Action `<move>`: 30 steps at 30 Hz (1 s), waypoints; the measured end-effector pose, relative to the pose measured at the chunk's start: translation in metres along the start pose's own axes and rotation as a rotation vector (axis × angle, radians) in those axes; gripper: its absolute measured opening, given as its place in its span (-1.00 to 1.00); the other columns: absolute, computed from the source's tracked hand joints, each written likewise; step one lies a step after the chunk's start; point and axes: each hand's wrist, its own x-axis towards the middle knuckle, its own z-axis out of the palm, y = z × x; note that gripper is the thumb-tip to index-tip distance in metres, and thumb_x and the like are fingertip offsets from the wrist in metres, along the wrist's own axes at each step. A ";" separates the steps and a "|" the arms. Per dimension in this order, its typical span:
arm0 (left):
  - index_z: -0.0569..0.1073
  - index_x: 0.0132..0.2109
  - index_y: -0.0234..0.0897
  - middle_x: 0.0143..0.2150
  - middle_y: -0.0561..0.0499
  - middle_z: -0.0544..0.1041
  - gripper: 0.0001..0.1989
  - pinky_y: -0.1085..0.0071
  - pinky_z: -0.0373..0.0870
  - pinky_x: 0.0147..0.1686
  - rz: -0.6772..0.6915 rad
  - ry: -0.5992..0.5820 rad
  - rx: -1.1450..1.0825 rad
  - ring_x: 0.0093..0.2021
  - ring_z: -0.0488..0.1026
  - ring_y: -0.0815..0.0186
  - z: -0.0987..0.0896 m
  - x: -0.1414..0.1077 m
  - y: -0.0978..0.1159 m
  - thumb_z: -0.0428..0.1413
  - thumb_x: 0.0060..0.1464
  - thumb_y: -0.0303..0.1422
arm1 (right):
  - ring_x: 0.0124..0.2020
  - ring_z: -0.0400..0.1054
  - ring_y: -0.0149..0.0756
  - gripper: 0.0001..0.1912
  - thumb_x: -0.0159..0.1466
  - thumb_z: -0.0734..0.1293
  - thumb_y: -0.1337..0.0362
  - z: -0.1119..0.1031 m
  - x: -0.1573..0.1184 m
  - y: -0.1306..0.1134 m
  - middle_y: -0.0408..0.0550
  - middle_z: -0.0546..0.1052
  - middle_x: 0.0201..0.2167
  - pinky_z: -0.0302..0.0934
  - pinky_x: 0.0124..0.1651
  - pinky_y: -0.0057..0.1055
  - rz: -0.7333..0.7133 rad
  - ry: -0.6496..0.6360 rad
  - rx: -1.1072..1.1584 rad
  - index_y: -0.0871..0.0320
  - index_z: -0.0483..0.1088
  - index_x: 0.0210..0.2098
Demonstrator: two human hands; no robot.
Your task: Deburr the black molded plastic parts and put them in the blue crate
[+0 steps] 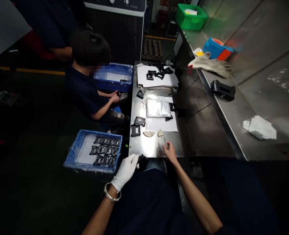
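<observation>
My left hand (126,169), in a white glove, is closed on a black plastic part (140,158) just off the front edge of the metal table (149,147). My bare right hand (170,152) is closed around a slim silvery tool (165,141), held over the table; its exact kind is too small to make out. Beyond the hands lie two beige pieces, a half-round one (149,133) and a smaller wedge (160,133). On the left side of the table sit a black plastic frame (135,130) and a film-wrapped black part (139,121).
A clear plastic pack (158,106) lies on white paper, with more black parts on a paper stack (156,81) behind. Left stands a blue crate (72,153) of wrapped parts. A seated co-worker (85,88) handles something small. The right ledge bears a glove (211,64) and tape dispenser (214,47).
</observation>
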 end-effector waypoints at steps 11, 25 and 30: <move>0.34 -0.34 -0.23 -0.37 0.04 0.48 -0.61 0.35 0.30 -0.22 -0.169 0.025 -0.074 -0.32 0.40 0.27 0.010 0.011 -0.014 -0.05 0.25 -0.01 | 0.12 0.15 0.00 -0.57 0.31 0.19 0.27 -0.002 0.160 0.002 0.31 0.28 0.12 0.03 0.19 -0.15 -0.174 0.036 -0.470 0.32 0.28 0.12; 0.36 0.14 -0.29 -0.11 -0.13 0.59 -0.47 0.26 0.46 -0.15 -0.294 0.189 -0.401 -0.35 0.49 0.28 0.033 0.033 -0.028 0.07 0.15 -0.06 | -0.13 0.30 -0.18 -0.71 0.37 0.16 0.10 0.022 0.229 -0.082 0.07 0.44 -0.22 0.13 0.00 -0.23 -0.255 0.110 -0.218 0.19 0.31 -0.31; 0.34 0.24 -0.25 -0.36 0.01 0.55 -0.48 0.23 0.43 -0.06 -0.178 0.283 -0.411 -0.35 0.51 0.27 0.027 0.045 -0.028 -0.02 0.22 -0.12 | -0.41 0.33 -0.25 -0.54 0.25 0.23 -0.16 0.034 0.166 -0.099 -0.04 0.46 -0.48 0.21 -0.26 -0.32 -0.233 -0.073 0.039 0.12 0.26 -0.45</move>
